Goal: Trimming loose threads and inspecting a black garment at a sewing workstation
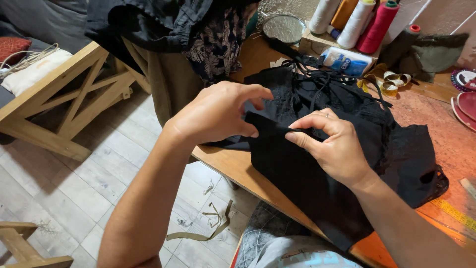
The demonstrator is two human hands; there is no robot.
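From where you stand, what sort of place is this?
Most likely a home sewing or tailoring corner. Large thread cones stand at the back of the wooden worktable, a yellow measuring tape lies on it, and both hands, left hand and right hand, pinch a black fabric piece.

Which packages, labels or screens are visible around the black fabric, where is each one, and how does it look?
Plastic packet: at the table's far side, below the thread cones; oblong, white and blue with printing.
Measuring tape: on the table's right side, beyond the black fabric; a yellow strip with small markings.
No screens or signs are in view.
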